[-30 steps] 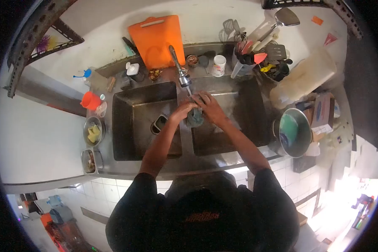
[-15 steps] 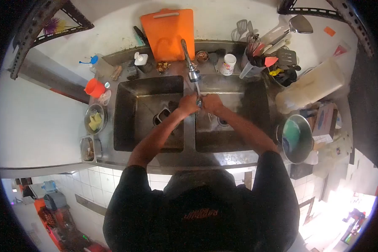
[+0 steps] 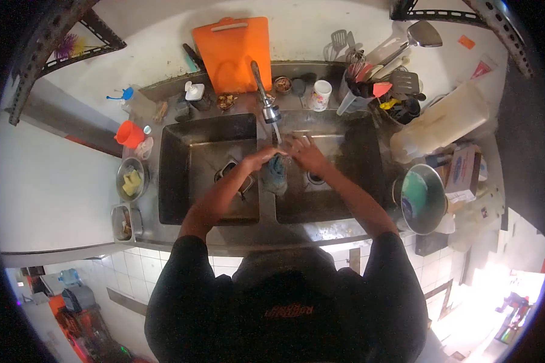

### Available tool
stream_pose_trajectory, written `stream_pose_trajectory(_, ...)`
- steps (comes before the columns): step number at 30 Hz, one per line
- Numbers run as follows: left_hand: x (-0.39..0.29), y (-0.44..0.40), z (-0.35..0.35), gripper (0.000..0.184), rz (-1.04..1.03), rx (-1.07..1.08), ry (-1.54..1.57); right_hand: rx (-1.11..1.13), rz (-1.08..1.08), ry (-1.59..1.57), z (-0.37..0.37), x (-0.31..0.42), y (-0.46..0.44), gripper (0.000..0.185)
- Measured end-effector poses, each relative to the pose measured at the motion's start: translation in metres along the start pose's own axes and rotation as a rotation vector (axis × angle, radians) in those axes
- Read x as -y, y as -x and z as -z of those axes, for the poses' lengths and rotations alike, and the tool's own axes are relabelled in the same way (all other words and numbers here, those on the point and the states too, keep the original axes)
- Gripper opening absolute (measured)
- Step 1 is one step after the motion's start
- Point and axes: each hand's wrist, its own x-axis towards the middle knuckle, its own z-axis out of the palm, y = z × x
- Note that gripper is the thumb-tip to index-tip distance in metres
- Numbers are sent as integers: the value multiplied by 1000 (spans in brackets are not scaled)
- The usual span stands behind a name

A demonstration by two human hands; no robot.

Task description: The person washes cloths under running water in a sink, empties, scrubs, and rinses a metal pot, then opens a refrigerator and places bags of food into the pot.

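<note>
Under the faucet [image 3: 264, 100], water runs down onto my two hands. My left hand [image 3: 261, 158] is closed on the top of a wet grey-green cloth [image 3: 277, 173], which hangs down at the divider between the two basins. Beside it, my right hand [image 3: 306, 153] has its fingers stretched out and apart, close to the stream and to the cloth's upper end. Where the two hands meet, the fingertips are partly hidden.
A metal dish [image 3: 227, 172] lies in the left basin [image 3: 209, 202]. Behind the sink stand an orange cutting board [image 3: 233, 54], a soap pump bottle [image 3: 195, 92], a white tub [image 3: 321, 95] and a utensil holder [image 3: 352, 97]. On the right is a metal bowl [image 3: 438, 202].
My hands were fists closed together under the water. Now the cloth hangs down from my left hand, and the fingers of my right hand have spread. The view has shifted slightly.
</note>
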Motion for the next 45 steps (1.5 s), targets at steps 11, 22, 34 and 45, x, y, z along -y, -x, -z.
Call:
stream_pose_trajectory(11, 3, 21, 38, 42, -807, 789, 357, 121, 45, -401, -3, -17, -36, 45)
stream_pose_trajectory(22, 10, -41, 9, 87, -720, -63, -267, 529, -359, -324, -16, -1, -52, 33)
stream_pose_trajectory(34, -4, -7, 14, 62, -879, -300, -910, 326, -690, -582, -78, 9, -34, 31)
stream_pose_trajectory(45, 2, -8, 13, 59, -959, -153, -854, 184, -1175, -2404, -45, 32, 8, 14)
